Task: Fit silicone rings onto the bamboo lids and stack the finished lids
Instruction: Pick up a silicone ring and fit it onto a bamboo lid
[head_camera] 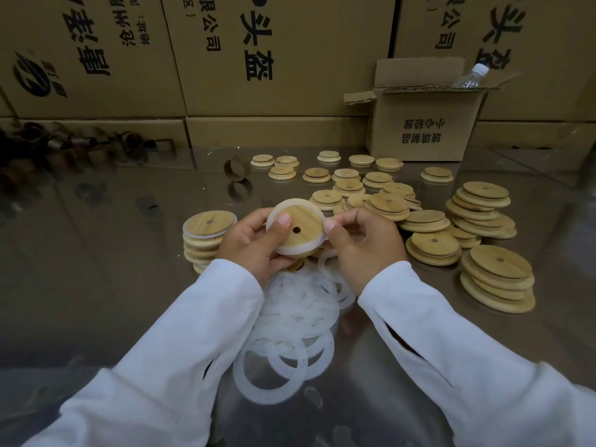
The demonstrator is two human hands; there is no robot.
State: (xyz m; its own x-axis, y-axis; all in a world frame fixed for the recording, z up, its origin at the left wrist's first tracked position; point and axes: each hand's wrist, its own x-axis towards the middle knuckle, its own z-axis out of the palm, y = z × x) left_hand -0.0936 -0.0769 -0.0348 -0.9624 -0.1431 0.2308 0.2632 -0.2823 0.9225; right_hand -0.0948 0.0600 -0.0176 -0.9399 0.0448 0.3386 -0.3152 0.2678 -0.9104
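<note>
Centre of the frame: left grip (pixel 254 243) closed round the lower left edge of a bamboo lid (pixel 301 221), thumb pressed flat on its face beside the small hole. Right grip (pixel 364 243) narrow, thumb and forefinger pinching the silicone ring (pixel 290 250) at the lid's right edge. Ring seated round most of the rim. Just below, between the white sleeves (pixel 180 333), a loose pile of rings (pixel 290 314) on the shiny desk (pixel 96 253). Touching the left grip's far side, a stack of ringed lids (pixel 206 233). To the right, bare lids (pixel 496 279) in low stacks and singles. Upper right, an open carton (pixel 422 124) holding a plastic bottle (pixel 471 75).
</note>
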